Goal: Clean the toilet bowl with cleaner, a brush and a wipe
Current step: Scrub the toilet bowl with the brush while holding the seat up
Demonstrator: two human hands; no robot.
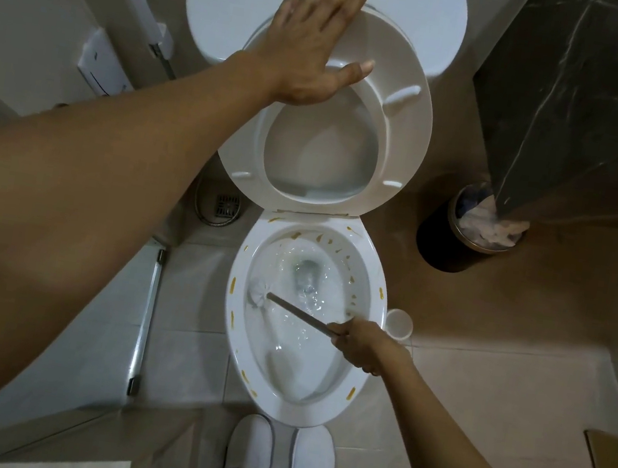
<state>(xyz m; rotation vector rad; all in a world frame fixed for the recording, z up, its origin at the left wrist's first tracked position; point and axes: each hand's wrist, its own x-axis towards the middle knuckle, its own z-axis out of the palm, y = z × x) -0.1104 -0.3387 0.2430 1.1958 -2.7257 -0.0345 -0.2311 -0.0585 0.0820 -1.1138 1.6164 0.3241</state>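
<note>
Tiled bathroom floor (475,399), left hand (311,49) flat on raised seat (403,127), right hand (362,346) gripping brush (262,293) in bowl (357,385)

Glossy white ceramic toilet bowl (370,295), smooth plastic seat (406,136), matt brush handle (299,314), dark veined stone wall (584,98).
</note>
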